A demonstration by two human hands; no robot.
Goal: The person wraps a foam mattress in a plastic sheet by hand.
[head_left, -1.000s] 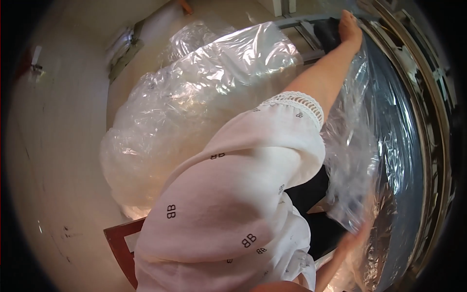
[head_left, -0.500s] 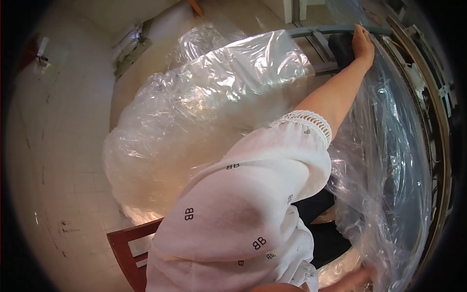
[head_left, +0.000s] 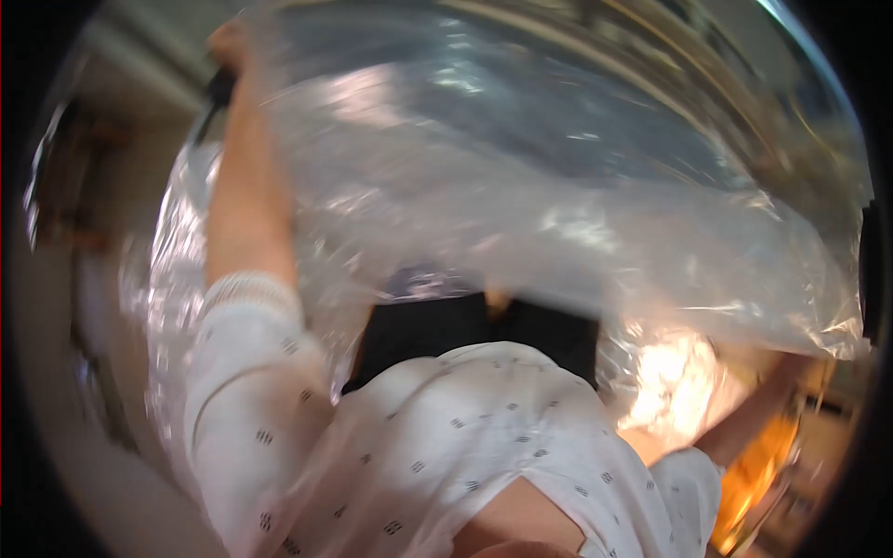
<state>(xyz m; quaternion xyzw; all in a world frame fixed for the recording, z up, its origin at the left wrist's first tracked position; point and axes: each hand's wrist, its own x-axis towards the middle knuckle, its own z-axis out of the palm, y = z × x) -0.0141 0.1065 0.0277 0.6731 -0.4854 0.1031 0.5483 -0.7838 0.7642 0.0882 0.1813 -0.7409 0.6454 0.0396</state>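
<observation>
A wide sheet of clear plastic film (head_left: pixel 521 214) spreads in front of me, glossy and creased, across my lap and the work surface. My left hand (head_left: pixel 230 46) is stretched out at the far left, closed at the film's far left edge; motion smears its fingers. A dark object (head_left: pixel 220 88) shows just under that hand, too blurred to name. My right arm (head_left: pixel 758 405) reaches out to the right, where the film's near right corner (head_left: pixel 842 344) comes up to it. The fingers of my right hand are hidden or lost in blur.
More crumpled clear film (head_left: pixel 177 279) hangs at the left, beyond my left arm. A long frame edge (head_left: pixel 633 88) curves behind the sheet at the far side. An orange, shiny item (head_left: pixel 758 479) lies at the lower right. My black-clad legs (head_left: pixel 428 330) are under the film.
My view has swung to the right, so the film now lies across the front. My left hand stays at its far edge, while my right arm has moved outward to the right with the film spread wider.
</observation>
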